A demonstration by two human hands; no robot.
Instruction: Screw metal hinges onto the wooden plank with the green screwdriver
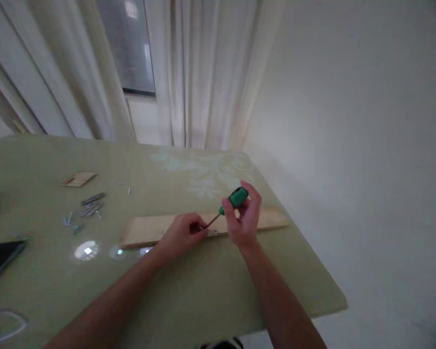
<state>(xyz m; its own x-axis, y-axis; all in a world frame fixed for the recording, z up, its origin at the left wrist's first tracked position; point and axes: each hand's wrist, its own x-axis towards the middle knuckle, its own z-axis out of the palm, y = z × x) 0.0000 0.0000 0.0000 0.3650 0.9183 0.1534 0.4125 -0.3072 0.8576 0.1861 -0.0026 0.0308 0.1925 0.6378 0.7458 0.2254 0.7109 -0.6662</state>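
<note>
Screws [90, 206] left of plank [145, 230], on table [203, 286]

Screwdriver held against wooden board

Right hand [244, 218] grips green screwdriver [232, 202]; left hand [183, 236] pinches its tip at board [160, 228] edge.

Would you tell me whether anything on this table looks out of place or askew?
Nothing looks damaged or spilled. Only the small grey metal screws stand out: they lie loose and scattered on the olive-green tablecloth, left of the long pale wooden plank where the right hand holds the green-handled screwdriver.
</note>
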